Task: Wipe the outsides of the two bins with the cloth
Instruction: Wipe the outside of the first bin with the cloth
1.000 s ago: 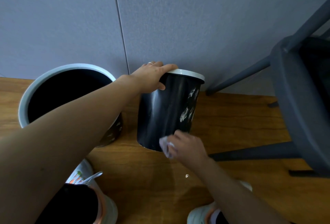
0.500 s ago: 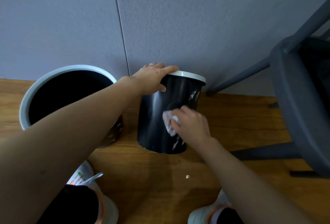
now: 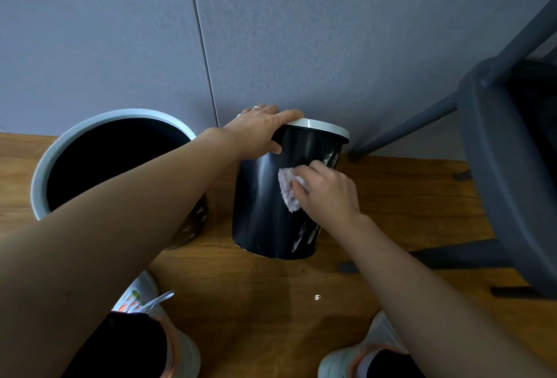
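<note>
A small black bin (image 3: 259, 206) with a white rim stands on the wooden floor by the wall, tilted slightly toward me. My left hand (image 3: 260, 130) grips its rim at the near left, thumb on the outer wall. My right hand (image 3: 327, 194) holds a crumpled white cloth (image 3: 287, 189) and presses it against the bin's upper side wall. A larger black bin (image 3: 54, 151) with a pale rim stands to the left, partly hidden behind my left forearm.
A dark grey chair (image 3: 500, 148) stands close on the right, its legs reaching the floor beside the small bin. The grey wall (image 3: 301, 31) is right behind both bins. My shoes (image 3: 144, 302) are at the bottom edge.
My right hand has carried the cloth up the small bin's side, from near its base to the upper wall. The left hand has kept its grip on the rim.
</note>
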Demonstrator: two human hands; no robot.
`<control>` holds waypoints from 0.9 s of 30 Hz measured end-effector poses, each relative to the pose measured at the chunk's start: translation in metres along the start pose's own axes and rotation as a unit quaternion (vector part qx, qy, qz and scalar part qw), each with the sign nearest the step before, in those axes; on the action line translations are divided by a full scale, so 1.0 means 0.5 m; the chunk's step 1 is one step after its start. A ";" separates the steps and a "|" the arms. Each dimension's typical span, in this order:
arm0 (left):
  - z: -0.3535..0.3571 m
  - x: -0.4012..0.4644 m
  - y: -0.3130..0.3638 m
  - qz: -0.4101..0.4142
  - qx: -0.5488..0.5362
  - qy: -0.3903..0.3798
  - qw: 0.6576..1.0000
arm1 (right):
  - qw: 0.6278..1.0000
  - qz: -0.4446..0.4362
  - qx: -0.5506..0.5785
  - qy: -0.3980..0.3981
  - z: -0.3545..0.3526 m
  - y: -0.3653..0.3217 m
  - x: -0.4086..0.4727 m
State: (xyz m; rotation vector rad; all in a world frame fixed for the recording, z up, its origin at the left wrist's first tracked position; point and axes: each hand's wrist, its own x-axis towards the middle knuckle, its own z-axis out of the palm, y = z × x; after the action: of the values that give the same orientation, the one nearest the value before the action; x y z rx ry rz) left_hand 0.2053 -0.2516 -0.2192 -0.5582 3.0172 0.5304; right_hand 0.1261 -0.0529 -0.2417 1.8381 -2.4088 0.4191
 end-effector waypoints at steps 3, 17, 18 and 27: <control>0.000 0.002 -0.002 -0.003 -0.005 0.002 1.000 | 0.997 -0.044 -0.009 -0.070 0.019 -0.011 -0.049; -0.003 -0.002 0.006 0.002 0.005 0.002 1.000 | 0.992 0.038 0.109 0.043 -0.011 -0.001 -0.010; -0.003 -0.002 0.007 0.005 0.005 0.003 1.000 | 0.992 0.041 0.111 0.051 -0.013 -0.002 0.004; -0.005 -0.002 0.003 -0.005 -0.016 -0.005 1.000 | 0.993 -0.060 0.079 -0.068 0.053 -0.030 -0.104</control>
State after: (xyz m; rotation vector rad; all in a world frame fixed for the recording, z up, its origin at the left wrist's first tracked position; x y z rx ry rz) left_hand 0.2058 -0.2507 -0.2161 -0.5691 2.9993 0.5804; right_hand 0.1574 -0.0152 -0.2763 2.1312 -2.3950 0.5042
